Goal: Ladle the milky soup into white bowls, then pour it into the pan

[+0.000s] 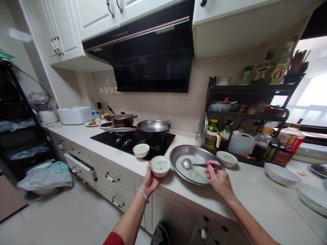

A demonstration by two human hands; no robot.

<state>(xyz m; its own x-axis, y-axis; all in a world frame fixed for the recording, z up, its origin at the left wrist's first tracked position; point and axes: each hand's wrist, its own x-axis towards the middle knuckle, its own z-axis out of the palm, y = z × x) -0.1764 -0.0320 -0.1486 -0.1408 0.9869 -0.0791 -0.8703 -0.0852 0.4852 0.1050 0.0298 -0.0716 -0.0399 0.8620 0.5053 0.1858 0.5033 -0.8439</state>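
Observation:
My left hand holds a small bowl of pale soup with green bits, its fingers wrapped around the side, just left of a large steel basin. In my right hand is the dark handle of a ladle, whose round metal head rests over the whitish soup in the basin. A second filled bowl stands at the front edge of the black stove. Another filled bowl sits right of the basin.
On the stove are a wide frying pan and a lidded pot. A black rack with bottles and jars stands at the right, with more bowls in front. Below the counter a drawer hangs open.

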